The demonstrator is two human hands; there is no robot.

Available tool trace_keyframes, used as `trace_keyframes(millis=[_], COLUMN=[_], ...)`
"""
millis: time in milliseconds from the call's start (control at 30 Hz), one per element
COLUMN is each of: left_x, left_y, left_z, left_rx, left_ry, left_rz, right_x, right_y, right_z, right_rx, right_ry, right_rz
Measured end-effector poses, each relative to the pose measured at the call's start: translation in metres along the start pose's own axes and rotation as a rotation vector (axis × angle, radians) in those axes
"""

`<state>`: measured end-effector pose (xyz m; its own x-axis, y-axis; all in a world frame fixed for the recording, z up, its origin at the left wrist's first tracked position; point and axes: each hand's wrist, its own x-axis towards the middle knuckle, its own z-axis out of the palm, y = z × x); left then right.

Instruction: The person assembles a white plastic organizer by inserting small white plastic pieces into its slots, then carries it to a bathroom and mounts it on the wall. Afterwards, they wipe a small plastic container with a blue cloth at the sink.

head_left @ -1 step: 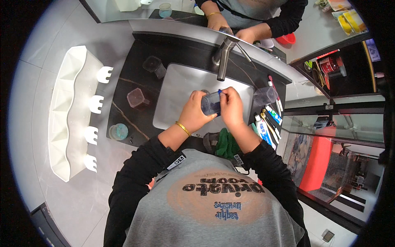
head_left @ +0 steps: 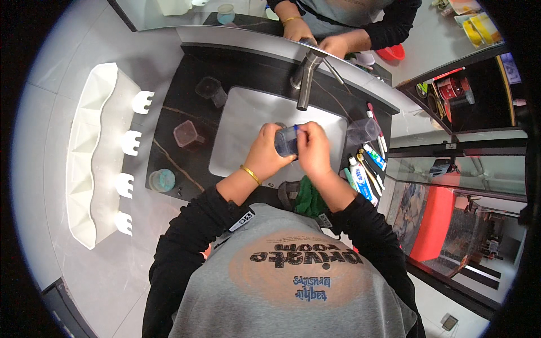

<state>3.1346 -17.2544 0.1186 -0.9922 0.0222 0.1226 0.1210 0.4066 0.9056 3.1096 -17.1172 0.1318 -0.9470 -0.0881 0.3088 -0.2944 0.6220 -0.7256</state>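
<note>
Over the white sink [head_left: 236, 127], a clear plastic cup [head_left: 286, 143] with a blue rim lies tilted on its side between my hands. My left hand [head_left: 264, 152], a gold bracelet at its wrist, wraps round the cup's body from the left. At the blue rim, the fingers of my right hand [head_left: 314, 149] are closed on the cup; part of their grip is hidden. Beyond the cup rises a metal faucet [head_left: 306, 84], with no water seen running. Another clear cup [head_left: 363, 131] lies at the sink's right edge.
Left of the sink are a pinkish cup [head_left: 188, 135], a clear container [head_left: 211, 90] and a jar with blue-green contents [head_left: 163, 180]. Toothpaste tubes [head_left: 361, 178] and toothbrushes [head_left: 380, 135] lie right. A green cloth [head_left: 307, 197] hangs at the front edge. A white wall holder [head_left: 93, 158] stands far left.
My right hand has shifted slightly left and nearer to me along the cup's blue rim. The cup has tipped a little; my left hand keeps its hold.
</note>
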Motion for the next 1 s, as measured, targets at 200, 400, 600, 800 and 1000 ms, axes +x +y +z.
trace_keyframes(millis=[200,400,600,800,1000], left_x=[0.000,-0.006,-0.011,-0.005,-0.007], left_y=[-0.002,-0.007,-0.017,-0.011,-0.022], left_z=[-0.001,-0.021,-0.028,0.008,-0.015], left_rx=[0.041,0.102,0.293,-0.502,-0.597], left_ry=[-0.075,-0.208,-0.210,-0.148,-0.091], left_rz=[0.049,0.333,0.349,-0.438,-0.371], right_x=[-0.004,0.003,0.002,-0.008,-0.004], right_y=[0.024,0.040,0.042,0.026,0.028], right_z=[0.000,0.009,-0.009,-0.010,-0.003], right_rx=[0.202,0.594,1.006,1.035,1.014], right_ry=[-0.210,-0.077,0.020,-0.011,-0.032], right_rz=[0.056,0.575,0.803,0.593,0.470])
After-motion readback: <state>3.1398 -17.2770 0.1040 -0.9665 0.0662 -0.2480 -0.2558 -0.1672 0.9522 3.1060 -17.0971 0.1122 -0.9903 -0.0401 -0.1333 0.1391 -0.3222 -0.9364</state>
